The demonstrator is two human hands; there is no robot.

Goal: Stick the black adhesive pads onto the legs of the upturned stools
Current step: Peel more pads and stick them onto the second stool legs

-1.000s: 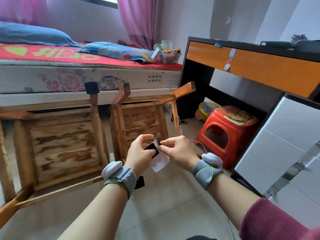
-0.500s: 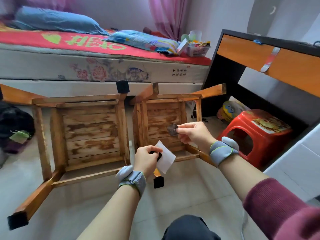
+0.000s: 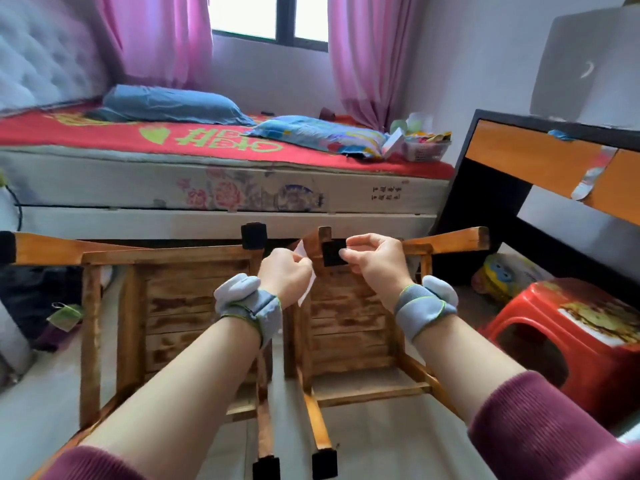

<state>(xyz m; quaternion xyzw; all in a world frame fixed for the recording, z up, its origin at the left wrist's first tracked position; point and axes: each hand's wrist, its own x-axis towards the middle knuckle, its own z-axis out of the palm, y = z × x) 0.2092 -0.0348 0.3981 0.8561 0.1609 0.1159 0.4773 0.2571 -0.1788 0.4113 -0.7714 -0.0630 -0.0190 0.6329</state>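
Observation:
Two wooden stools lie upturned on the floor, the left stool (image 3: 166, 306) and the right stool (image 3: 349, 327). My right hand (image 3: 372, 259) pinches a black adhesive pad (image 3: 333, 252) against the end of the right stool's far left leg (image 3: 320, 239). My left hand (image 3: 285, 277) grips a white backing sheet (image 3: 303, 252) just left of that leg. Black pads cap the left stool's far right leg (image 3: 254, 236), its far left leg (image 3: 7, 247), and both near legs (image 3: 266, 467), (image 3: 324, 462). The right stool's far right leg (image 3: 479, 238) shows bare wood.
A bed (image 3: 207, 181) with a red cover runs across the back, close behind the stools. A black and orange desk (image 3: 554, 168) stands at the right, with a red plastic stool (image 3: 571, 337) in front of it. Dark bags (image 3: 38, 299) lie at the left.
Both hands rose from over the stool's seat to the far left leg's end. The right hand carried the pad there; the left brought the backing sheet. The view tilted up.

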